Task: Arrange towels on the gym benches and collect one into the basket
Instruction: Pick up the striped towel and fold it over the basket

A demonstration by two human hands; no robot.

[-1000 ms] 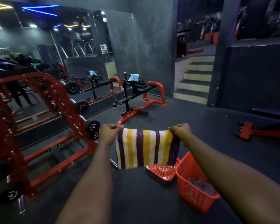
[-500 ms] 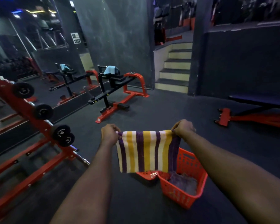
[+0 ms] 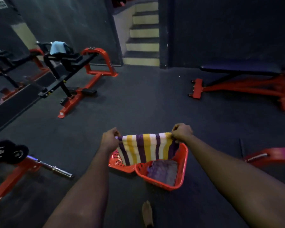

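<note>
Both hands up w/ purple-yellow-white striped towel (image 3: 146, 148) stretched flat btwn them: left hand (image 3: 110, 139) fingers pinched on one top corner, right hand (image 3: 182, 132) fingers on the other. Towel hangs just above red plastic basket (image 3: 183, 170) on floor, dark cloth inside. Step looks like carry-to-bench; blue-padded bench (image 3: 240, 70) far right of basket is bare, prob next target. Needs walk over, then drape flat.

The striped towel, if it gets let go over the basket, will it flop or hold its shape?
Likely floppy: the striped towel hangs limp from the left hand and right hand. Probably light, held only at its corners.
</note>
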